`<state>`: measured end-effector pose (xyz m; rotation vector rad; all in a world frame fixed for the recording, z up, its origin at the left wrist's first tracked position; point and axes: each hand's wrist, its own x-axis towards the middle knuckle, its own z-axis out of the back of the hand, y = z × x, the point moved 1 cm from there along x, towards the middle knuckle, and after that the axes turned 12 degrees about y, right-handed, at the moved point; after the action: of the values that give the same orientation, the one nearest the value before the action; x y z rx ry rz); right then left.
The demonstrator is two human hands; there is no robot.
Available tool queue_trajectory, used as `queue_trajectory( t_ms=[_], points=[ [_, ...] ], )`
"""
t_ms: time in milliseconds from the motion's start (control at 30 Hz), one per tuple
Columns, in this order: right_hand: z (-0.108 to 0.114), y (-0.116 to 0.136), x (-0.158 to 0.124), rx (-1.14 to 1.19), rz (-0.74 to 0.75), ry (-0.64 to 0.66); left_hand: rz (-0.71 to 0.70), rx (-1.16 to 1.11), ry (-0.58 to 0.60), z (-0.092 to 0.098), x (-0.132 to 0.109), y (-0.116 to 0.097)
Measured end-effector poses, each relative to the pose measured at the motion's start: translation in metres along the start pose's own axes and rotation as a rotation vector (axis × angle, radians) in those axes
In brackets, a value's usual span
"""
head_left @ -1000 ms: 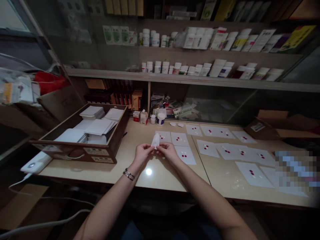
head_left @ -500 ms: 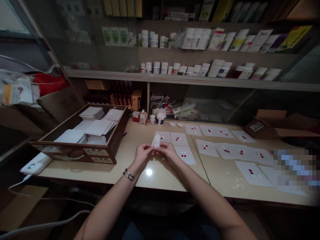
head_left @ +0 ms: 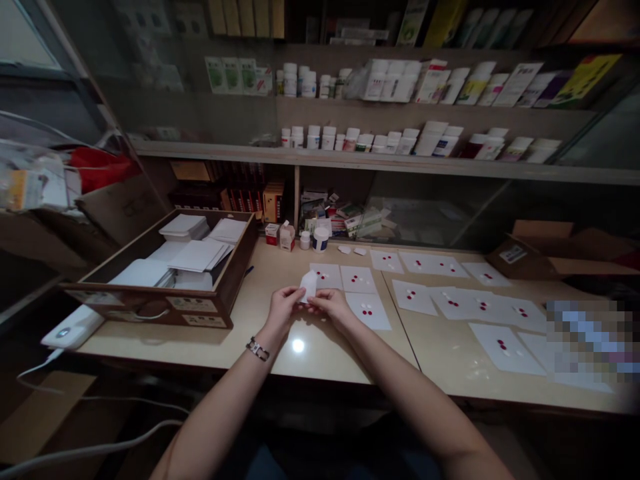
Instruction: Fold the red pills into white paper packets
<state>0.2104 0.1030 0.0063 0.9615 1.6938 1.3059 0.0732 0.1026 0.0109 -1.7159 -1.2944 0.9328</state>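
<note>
Both hands meet just above the beige counter and pinch a small folded white paper between them. My left hand, with a watch on its wrist, grips the paper's left side. My right hand grips its lower right corner. Just beyond the hands lie white paper squares with small red tablets on them, one square directly behind the fingers.
A wooden tray with stacks of white paper stands at left. Several more paper squares with red tablets spread over the right of the counter. Small bottles stand at the back; shelves of medicine bottles above. A cardboard box sits far right.
The folded paper has dropped slightly and shifted a little left between the fingers; the hands stay together in nearly the same spot.
</note>
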Motion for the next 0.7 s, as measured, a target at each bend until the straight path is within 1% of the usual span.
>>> queue_trajectory(
  t_ms=[133,267,367,500,700],
  points=[
    [0.0,0.003,-0.001,-0.074,-0.007,0.004,0.019,0.052,0.048,-0.001,-0.003,-0.004],
    [0.002,0.009,0.001,-0.129,0.092,-0.074,-0.005,0.049,0.018,-0.001,-0.004,-0.004],
    [0.004,0.009,0.002,-0.148,0.13,-0.126,0.034,0.008,0.035,-0.002,-0.003,-0.001],
    [0.006,0.007,0.0,-0.162,0.102,-0.164,0.041,0.035,0.032,-0.004,-0.003,-0.002],
    [0.007,0.009,-0.003,-0.181,0.051,-0.165,-0.071,0.214,-0.038,-0.008,-0.007,-0.012]
  ],
)
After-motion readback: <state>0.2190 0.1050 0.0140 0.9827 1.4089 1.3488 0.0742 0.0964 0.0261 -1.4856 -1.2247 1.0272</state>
